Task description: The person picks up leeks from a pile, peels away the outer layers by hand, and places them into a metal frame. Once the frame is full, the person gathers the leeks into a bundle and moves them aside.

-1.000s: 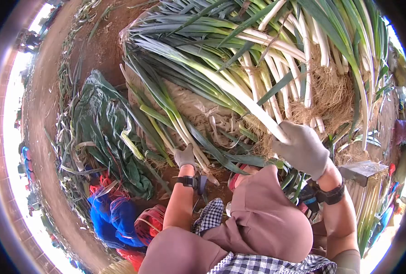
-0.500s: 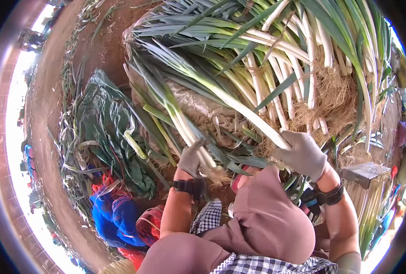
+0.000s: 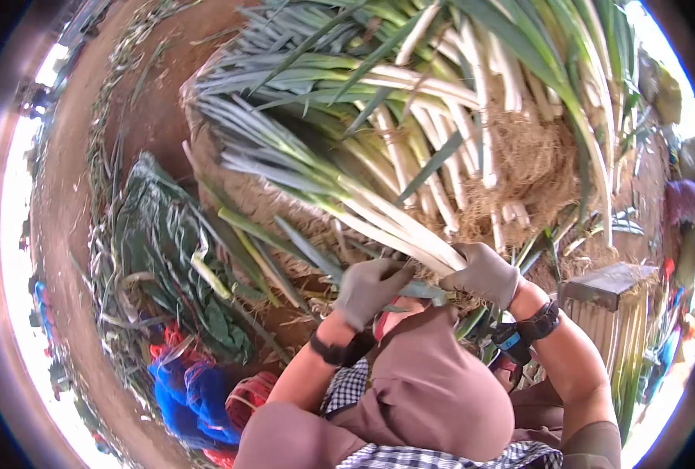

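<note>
Several leeks (image 3: 398, 227) with white stems and long blue-green leaves lie slantwise in front of me. My right hand (image 3: 486, 275), in a pale glove, is closed around their root ends. My left hand (image 3: 369, 291), gloved too, is just left of those ends. Its thumb and fingers are apart, and I see nothing held between them; the fingertips are partly hidden near the stems. Beyond lies a large pile of leeks (image 3: 433, 129) with tangled, soil-brown roots (image 3: 531, 156).
A crumpled dark green plastic sheet (image 3: 160, 242) lies to the left, above a blue cloth bundle (image 3: 195, 399) with red strands. On the right stands a grey block-like object (image 3: 609, 285) beside pale stalks. Loose leaves litter the brown ground (image 3: 156, 102).
The leeks that were apart in my two hands are now together in my right hand. My left hand has moved right, off its stems, and the view has shifted slightly.
</note>
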The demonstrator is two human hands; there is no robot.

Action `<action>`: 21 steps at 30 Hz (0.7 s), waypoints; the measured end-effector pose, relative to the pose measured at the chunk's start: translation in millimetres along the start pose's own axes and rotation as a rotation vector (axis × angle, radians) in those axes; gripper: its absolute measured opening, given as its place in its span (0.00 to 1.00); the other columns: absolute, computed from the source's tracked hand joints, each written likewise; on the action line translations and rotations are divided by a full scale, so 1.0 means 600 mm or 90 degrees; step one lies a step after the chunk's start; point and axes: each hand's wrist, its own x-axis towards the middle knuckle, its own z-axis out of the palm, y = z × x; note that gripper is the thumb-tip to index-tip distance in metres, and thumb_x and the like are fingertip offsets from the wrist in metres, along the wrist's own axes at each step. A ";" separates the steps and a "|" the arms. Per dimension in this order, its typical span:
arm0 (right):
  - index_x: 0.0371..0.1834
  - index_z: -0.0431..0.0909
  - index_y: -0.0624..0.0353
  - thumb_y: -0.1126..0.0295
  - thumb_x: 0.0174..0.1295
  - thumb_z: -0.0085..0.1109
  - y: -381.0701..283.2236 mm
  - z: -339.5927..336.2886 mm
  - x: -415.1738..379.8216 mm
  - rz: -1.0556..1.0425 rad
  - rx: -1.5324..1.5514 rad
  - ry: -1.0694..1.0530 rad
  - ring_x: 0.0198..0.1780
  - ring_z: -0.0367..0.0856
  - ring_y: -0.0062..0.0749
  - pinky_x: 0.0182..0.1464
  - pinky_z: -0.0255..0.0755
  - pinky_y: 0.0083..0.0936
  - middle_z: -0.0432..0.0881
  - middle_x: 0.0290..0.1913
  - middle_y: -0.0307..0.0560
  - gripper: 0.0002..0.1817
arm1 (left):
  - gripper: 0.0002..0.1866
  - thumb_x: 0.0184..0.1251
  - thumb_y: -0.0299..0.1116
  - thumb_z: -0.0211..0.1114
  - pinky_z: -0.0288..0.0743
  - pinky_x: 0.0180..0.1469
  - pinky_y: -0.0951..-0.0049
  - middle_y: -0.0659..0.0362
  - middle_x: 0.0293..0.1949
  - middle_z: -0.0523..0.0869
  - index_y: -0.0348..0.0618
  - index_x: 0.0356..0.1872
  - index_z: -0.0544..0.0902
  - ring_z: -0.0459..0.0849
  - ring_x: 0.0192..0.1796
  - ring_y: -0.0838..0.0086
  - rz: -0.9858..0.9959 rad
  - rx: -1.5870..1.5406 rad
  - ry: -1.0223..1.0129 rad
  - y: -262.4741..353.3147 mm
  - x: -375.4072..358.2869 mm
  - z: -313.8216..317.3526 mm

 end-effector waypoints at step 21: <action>0.59 0.75 0.62 0.68 0.56 0.58 -0.187 -0.095 -0.535 -0.563 -0.637 0.885 0.61 0.74 0.49 0.65 0.66 0.54 0.74 0.60 0.57 0.25 | 0.22 0.62 0.33 0.68 0.76 0.54 0.63 0.49 0.50 0.82 0.38 0.56 0.78 0.81 0.53 0.56 0.587 0.349 -0.119 0.441 -0.095 -0.056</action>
